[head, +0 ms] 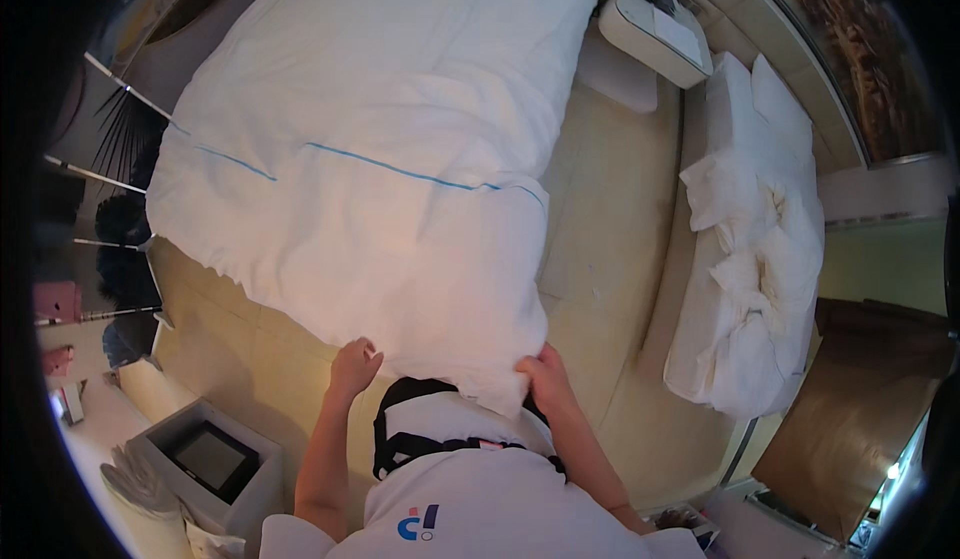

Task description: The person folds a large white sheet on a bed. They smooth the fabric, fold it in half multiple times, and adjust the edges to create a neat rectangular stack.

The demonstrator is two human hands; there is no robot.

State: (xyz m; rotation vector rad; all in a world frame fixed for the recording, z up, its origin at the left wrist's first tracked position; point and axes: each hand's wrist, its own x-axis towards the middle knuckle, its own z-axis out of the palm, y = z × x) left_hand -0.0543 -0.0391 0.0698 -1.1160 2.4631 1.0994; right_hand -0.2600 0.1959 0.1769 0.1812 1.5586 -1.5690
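Note:
A white duvet point(420, 259) with a thin blue stripe point(390, 168) across it covers the bed and hangs down towards me. My right hand point(546, 379) grips its edge near the right corner, thumb on top of the cloth. At the duvet's near left edge is my left hand point(356, 367), fingers curled. Whether cloth is pinched in those fingers cannot be made out. Between my hands, the near hem reaches my waist and droops in loose folds. Wrinkles run over the middle of the duvet.
A second bed point(739, 259) with rumpled white bedding stands right, beyond a tiled floor point(600, 259). A white nightstand point(656, 33) sits between the beds. At lower left is a grey cabinet point(247, 454) holding a dark screen point(214, 460). Clothes rails with dark garments point(124, 244) line the left.

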